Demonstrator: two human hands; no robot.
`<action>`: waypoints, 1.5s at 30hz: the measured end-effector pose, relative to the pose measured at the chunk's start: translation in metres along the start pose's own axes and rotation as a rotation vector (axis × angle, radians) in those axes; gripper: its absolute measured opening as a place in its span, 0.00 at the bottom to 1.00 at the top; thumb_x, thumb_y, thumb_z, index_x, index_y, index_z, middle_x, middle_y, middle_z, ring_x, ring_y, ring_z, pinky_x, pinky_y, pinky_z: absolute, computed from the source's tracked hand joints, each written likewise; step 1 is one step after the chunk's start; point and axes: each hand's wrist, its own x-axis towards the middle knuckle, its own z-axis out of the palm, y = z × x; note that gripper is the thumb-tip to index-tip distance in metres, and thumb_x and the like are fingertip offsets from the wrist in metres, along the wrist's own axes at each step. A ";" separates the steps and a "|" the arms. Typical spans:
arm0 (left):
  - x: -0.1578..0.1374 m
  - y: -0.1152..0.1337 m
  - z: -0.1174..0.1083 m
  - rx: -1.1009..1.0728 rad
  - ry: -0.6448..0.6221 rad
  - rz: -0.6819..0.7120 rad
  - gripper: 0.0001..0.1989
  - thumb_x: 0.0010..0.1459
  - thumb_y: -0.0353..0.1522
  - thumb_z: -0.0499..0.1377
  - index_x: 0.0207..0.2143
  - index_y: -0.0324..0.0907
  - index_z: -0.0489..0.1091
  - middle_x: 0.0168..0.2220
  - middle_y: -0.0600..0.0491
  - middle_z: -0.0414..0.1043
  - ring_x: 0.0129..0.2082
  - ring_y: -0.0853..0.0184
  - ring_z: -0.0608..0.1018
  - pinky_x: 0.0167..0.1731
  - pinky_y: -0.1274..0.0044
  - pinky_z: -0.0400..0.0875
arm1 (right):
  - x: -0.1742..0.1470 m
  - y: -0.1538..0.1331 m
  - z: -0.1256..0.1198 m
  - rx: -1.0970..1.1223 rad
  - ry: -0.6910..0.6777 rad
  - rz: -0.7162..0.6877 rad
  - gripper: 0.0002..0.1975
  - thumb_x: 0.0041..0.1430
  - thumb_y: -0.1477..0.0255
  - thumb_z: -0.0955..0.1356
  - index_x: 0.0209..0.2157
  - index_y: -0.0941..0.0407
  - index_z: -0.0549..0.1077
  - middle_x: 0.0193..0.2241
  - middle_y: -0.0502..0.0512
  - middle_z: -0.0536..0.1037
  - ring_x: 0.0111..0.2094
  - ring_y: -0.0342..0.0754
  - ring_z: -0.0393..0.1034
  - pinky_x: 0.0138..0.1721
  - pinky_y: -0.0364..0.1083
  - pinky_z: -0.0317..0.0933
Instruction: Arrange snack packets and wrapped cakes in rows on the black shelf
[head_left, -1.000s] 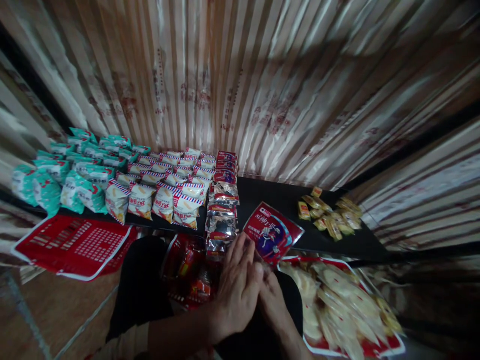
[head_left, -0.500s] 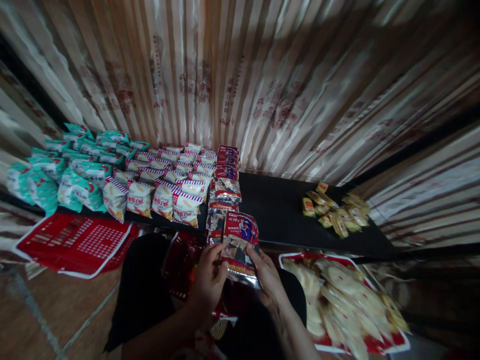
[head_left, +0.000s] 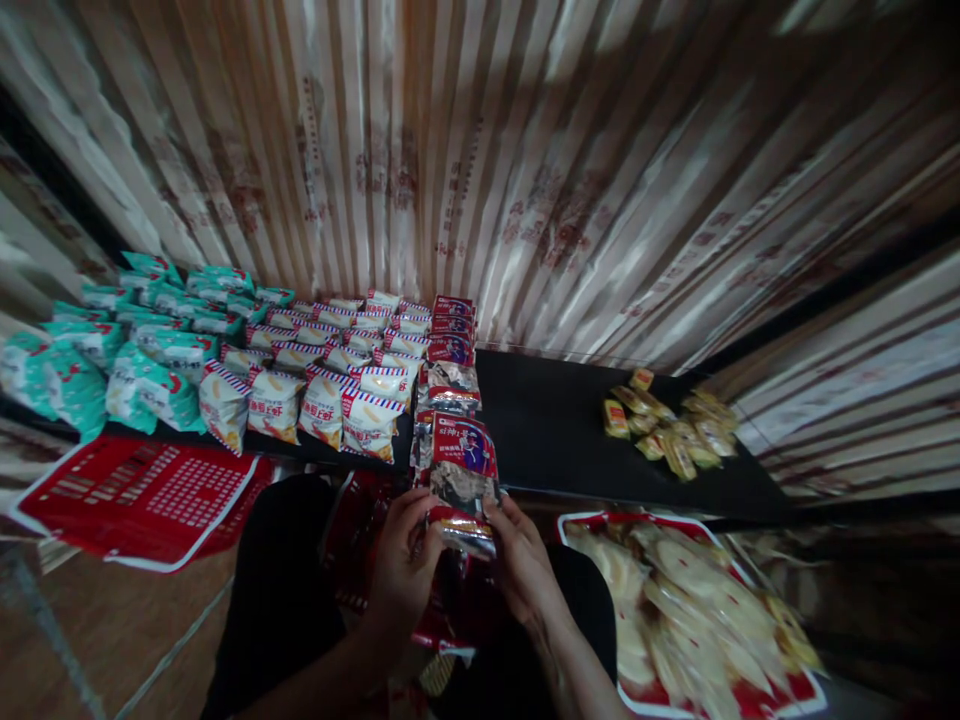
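- what do the hands hold?
- a flat red-and-silver foil packet (head_left: 463,465) with a purple figure printed near its top. it sits between both hands, at the front edge of the long black worktop (head_left: 551,420).
- and the fingers?
- the left hand (head_left: 409,548) has its fingers closed on the packet's lower left edge; the right hand (head_left: 521,562) pinches the lower right edge, thumb on the printed face.
- does the packet touch the row behind it?
- that cannot be told; it overlaps the near end of the row of matching red-and-silver packets (head_left: 453,350), which runs back toward the striped, pleated curtain (head_left: 390,150).
- what stands left of that row?
- white snack bags with red-and-blue striped tops (head_left: 322,405), just beside it, then plump teal bags with white lettering (head_left: 161,385).
- and to the right?
- a loose group of small yellow wrapped packs (head_left: 675,430), well apart from the row.
- anything lower down?
- a red perforated plastic basket with a white rim (head_left: 169,490) at the left, and a white-rimmed red basket (head_left: 641,692) at the right, full of pale flat pieces in clear wrapping (head_left: 690,600).
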 end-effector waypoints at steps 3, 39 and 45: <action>0.001 -0.001 -0.001 -0.001 -0.038 -0.023 0.11 0.53 0.35 0.57 0.39 0.43 0.73 0.47 0.47 0.69 0.47 0.62 0.74 0.43 0.73 0.73 | 0.007 0.004 -0.002 -0.012 0.018 -0.034 0.19 0.42 0.61 0.74 0.35 0.54 0.71 0.29 0.54 0.80 0.33 0.54 0.76 0.28 0.47 0.67; 0.149 0.021 0.058 0.791 0.081 0.029 0.23 0.54 0.25 0.51 0.53 0.32 0.65 0.49 0.39 0.68 0.53 0.56 0.68 0.55 0.68 0.58 | 0.020 0.008 -0.013 -0.010 -0.006 -0.013 0.20 0.40 0.60 0.75 0.36 0.52 0.73 0.27 0.51 0.80 0.30 0.54 0.76 0.27 0.48 0.69; 0.158 0.023 0.065 0.795 0.155 0.002 0.22 0.55 0.26 0.51 0.53 0.31 0.64 0.46 0.38 0.70 0.52 0.55 0.69 0.53 0.67 0.58 | 0.021 0.008 -0.013 -0.010 -0.039 -0.007 0.23 0.42 0.59 0.74 0.41 0.53 0.72 0.26 0.52 0.80 0.28 0.54 0.76 0.24 0.46 0.68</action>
